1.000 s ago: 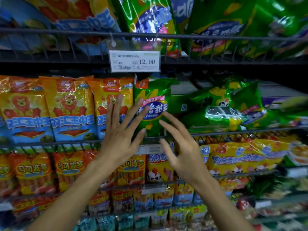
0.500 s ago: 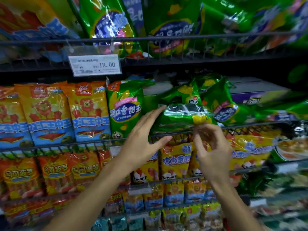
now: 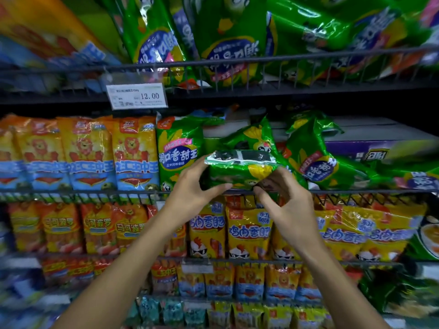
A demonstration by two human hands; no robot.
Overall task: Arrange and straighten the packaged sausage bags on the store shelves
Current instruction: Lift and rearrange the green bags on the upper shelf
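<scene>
Both hands on one green sausage bag (image 3: 240,168) lying flat at front of middle wire shelf (image 3: 95,191), its sealed end facing out. Left hand (image 3: 190,193) grips bag's left end: thumb under bottom edge, fingers curled over top/back, partly hidden. Right hand (image 3: 288,198) pinches bag's right lower corner btwn thumb & index; other fingers loosely bent, apart, not clearly touching bag. Upright green bag (image 3: 178,153) stands just left of held one; more green bags (image 3: 316,153) slumped tilted on the right, touching it. Orange lion bags (image 3: 88,153) stand in a row further left. Price tag (image 3: 137,95) reading 12.00 hangs from shelf above
</scene>
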